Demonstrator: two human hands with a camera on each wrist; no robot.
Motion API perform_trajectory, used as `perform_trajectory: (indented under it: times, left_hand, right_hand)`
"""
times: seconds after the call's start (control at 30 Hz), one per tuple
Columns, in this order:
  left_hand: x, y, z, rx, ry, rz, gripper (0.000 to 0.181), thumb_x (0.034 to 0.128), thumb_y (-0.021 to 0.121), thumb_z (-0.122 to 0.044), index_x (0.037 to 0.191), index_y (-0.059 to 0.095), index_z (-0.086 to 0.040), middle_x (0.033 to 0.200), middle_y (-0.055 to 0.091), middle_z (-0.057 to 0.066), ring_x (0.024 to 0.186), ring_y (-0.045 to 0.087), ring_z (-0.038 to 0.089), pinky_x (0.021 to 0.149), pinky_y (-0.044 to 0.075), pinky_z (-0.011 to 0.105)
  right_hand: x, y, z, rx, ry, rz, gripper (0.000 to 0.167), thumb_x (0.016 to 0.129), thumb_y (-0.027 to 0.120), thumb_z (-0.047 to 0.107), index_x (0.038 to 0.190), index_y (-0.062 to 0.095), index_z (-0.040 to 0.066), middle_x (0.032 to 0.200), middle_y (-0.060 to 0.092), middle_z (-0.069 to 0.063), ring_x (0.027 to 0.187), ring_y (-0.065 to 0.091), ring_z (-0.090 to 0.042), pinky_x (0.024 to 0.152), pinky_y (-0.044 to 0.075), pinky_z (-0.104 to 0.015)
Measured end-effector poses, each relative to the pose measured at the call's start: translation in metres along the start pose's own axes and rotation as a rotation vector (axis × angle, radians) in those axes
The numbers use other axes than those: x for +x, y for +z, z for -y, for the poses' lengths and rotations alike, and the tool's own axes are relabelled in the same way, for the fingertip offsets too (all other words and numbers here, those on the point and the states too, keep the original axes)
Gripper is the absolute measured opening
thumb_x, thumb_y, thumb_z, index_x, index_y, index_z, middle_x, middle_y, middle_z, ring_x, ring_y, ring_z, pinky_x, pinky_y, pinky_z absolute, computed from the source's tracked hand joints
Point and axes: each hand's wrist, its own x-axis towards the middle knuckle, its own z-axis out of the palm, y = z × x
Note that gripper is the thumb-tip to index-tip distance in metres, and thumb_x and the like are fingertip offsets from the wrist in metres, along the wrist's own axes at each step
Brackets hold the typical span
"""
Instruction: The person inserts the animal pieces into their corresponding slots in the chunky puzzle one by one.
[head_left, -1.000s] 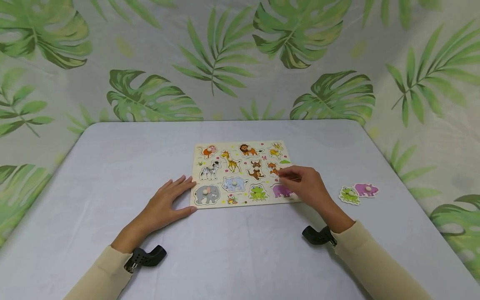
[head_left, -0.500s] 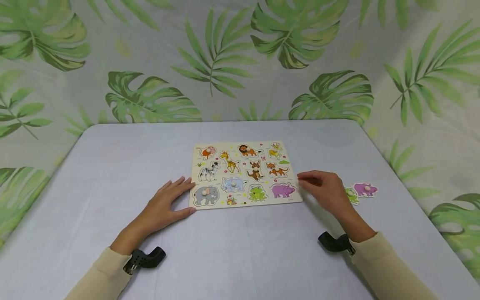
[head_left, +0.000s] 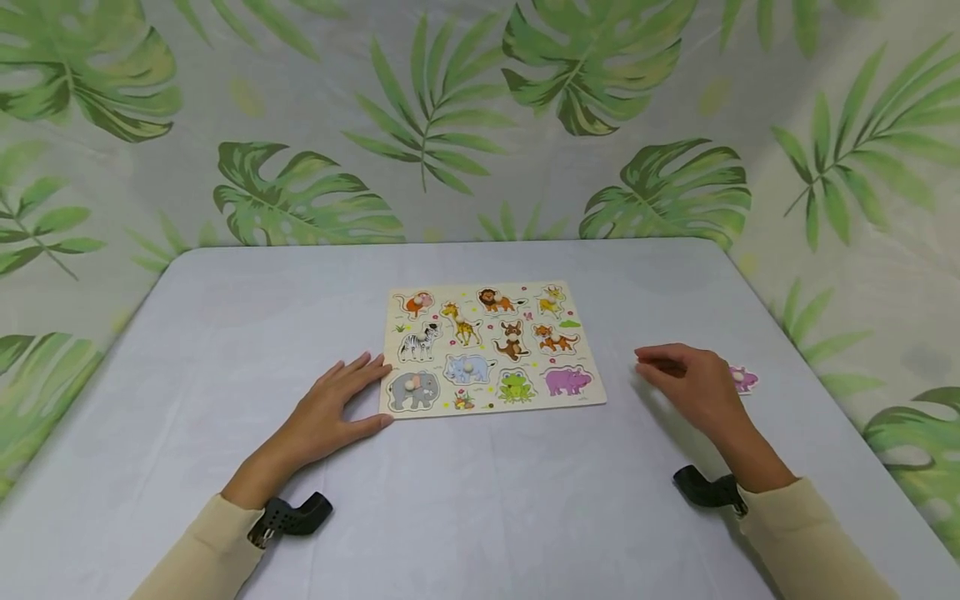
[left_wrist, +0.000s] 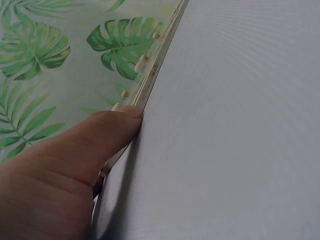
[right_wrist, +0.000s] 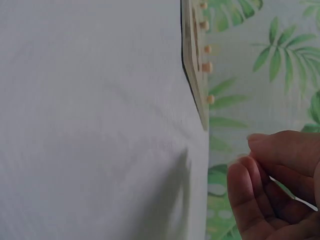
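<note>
A pale wooden puzzle board (head_left: 487, 335) with knobbed animal pieces lies mid-table. At the lower right of the board, the frog recess (head_left: 515, 386) and hippo recess (head_left: 567, 381) show printed pictures and no knobs. My left hand (head_left: 326, 415) rests flat at the board's left edge, fingers spread; the thumb (left_wrist: 107, 130) touches that edge in the left wrist view. Right of the board, my right hand (head_left: 693, 387) hovers with loosely bent fingers and nothing visible in them. Past it a purple hippo piece (head_left: 744, 380) shows partly; the hand hides the frog piece.
White cloth covers the table (head_left: 480, 500). Behind and beside it hangs a leaf-patterned curtain (head_left: 480, 125). Black wrist cameras sit at the left cuff (head_left: 296, 514) and the right cuff (head_left: 705, 487).
My right hand has moved right, from over the board's right side to the table near the loose pieces, now covering the frog piece and part of the hippo piece. The left hand stays put.
</note>
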Motion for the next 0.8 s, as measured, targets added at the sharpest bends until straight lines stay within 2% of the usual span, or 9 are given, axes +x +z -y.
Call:
perform_trajectory:
  times: [0.1,0.23,0.3,0.53,0.8]
  left_hand:
    - [0.000,0.000,0.000,0.005,-0.007,0.005,0.071,0.0828,0.073,-0.046,0.142,0.049,-0.014,0.151,0.041,0.005,0.142,0.029,0.028,0.118,0.015,0.049]
    - [0.000,0.000,0.000,0.008,-0.022,0.019,0.072,0.0828,0.072,-0.048,0.142,0.049,-0.015,0.151,0.040,0.004,0.143,0.028,0.026,0.118,0.014,0.047]
    - [0.000,-0.001,0.000,0.007,-0.025,0.025,0.072,0.0830,0.072,-0.048,0.143,0.049,-0.015,0.152,0.039,0.002,0.143,0.028,0.025,0.119,0.014,0.047]
    - [0.000,0.000,-0.001,0.010,-0.013,0.013,0.072,0.0828,0.072,-0.048,0.142,0.049,-0.014,0.151,0.040,0.005,0.142,0.029,0.028,0.118,0.015,0.048]
    - [0.001,-0.001,-0.002,0.012,-0.011,0.012,0.071,0.0830,0.072,-0.047,0.142,0.050,-0.014,0.151,0.041,0.005,0.142,0.029,0.027,0.118,0.015,0.048]
  right_hand:
    - [-0.001,-0.005,-0.007,-0.029,-0.018,-0.023,0.024,0.085,0.075,0.017,0.107,0.074,0.007,0.100,0.073,-0.011,0.084,0.069,-0.019,0.061,0.048,-0.009]
    - [-0.003,-0.011,-0.016,-0.041,-0.030,-0.052,0.023,0.085,0.075,0.020,0.105,0.074,0.008,0.096,0.073,-0.011,0.075,0.061,0.007,0.060,0.047,-0.016]
    - [-0.004,-0.015,-0.021,-0.037,-0.030,-0.062,0.024,0.086,0.075,0.020,0.106,0.074,0.008,0.096,0.073,-0.011,0.073,0.055,0.016,0.058,0.047,-0.018]
    - [-0.009,-0.026,-0.036,-0.034,0.008,-0.067,0.027,0.088,0.072,0.025,0.109,0.073,0.008,0.101,0.072,-0.013,0.076,0.052,0.016,0.055,0.048,-0.013]
    - [-0.013,-0.041,-0.049,-0.081,0.079,-0.040,0.028,0.091,0.068,0.032,0.110,0.073,0.012,0.103,0.072,-0.014,0.079,0.046,0.020,0.058,0.045,-0.015]
